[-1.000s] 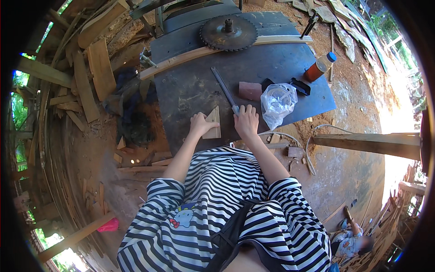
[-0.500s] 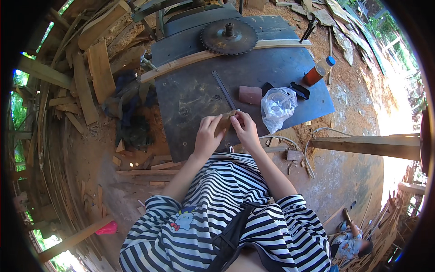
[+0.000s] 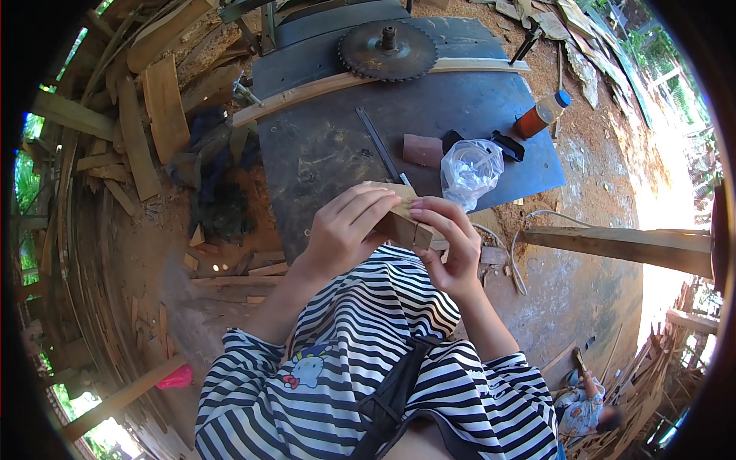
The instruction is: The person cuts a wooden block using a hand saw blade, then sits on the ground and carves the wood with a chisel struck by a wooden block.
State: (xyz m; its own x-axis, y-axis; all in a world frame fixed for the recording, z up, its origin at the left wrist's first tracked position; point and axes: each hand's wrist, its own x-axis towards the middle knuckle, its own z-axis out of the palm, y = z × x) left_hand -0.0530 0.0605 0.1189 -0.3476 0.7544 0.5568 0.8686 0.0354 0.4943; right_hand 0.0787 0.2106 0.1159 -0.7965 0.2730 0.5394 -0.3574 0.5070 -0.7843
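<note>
Both hands grip a small wood block [image 3: 402, 218] lifted above the near edge of the dark tabletop [image 3: 330, 146]. The left hand [image 3: 345, 230] wraps its fingers over the block's top; the right hand [image 3: 452, 245] pinches its right end. On the tabletop lie a metal ruler [image 3: 377, 142], a brown pad [image 3: 423, 150], a plastic bag [image 3: 469, 170] and, at the far edge, a saw blade [image 3: 388, 49]; a bottle [image 3: 541, 115] lies near the right edge.
</note>
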